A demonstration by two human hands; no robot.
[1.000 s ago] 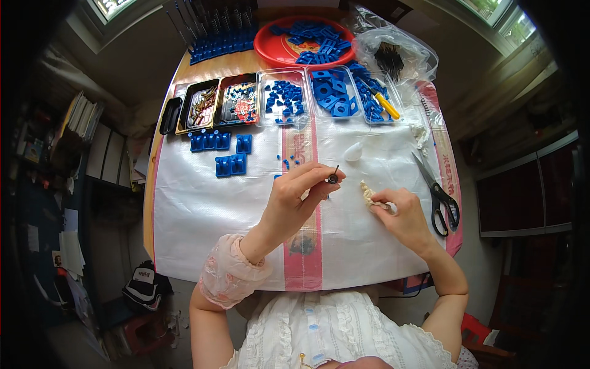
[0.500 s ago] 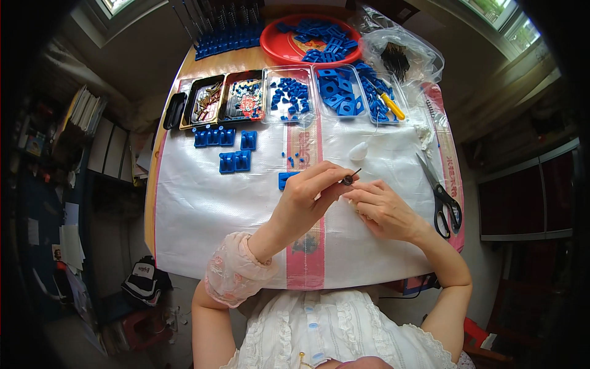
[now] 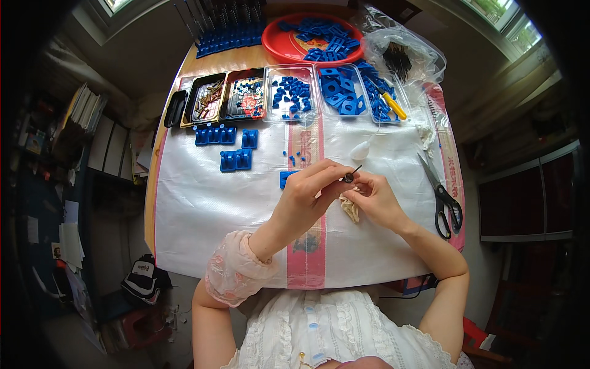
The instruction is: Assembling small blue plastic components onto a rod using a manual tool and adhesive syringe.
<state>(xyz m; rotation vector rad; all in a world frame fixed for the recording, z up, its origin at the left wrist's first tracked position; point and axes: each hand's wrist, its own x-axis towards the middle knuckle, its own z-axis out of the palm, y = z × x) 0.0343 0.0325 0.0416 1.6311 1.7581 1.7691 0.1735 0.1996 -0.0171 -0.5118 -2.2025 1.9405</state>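
Note:
My left hand point(image 3: 310, 187) is closed in a pinch, holding a small dark round piece point(image 3: 349, 178) with a thin rod sticking out up and to the right. Close against it, my right hand point(image 3: 382, 200) has its thumb and fingers pressed together; what lies between them is hidden. A crumpled cream cloth point(image 3: 350, 210) rests on the white sheet under my right hand. Left of my left hand, a blue plastic block point(image 3: 286, 179) is partly covered by that hand. Several tiny blue bits point(image 3: 294, 160) lie just beyond it, and a white teardrop-shaped object point(image 3: 360, 151) sits beyond my right hand.
Across the back stand black trays point(image 3: 209, 98), clear boxes of blue parts point(image 3: 342, 92) and a red basin point(image 3: 270, 46). Assembled blue blocks point(image 3: 236, 161) lie at left. Black-handled scissors point(image 3: 447, 209) lie at right; a yellow-handled tool point(image 3: 393, 107) rests on a box.
My right hand has moved up from the cream cloth, fingertips now at the dark piece, and more of the cloth shows. My left hand has hardly moved.

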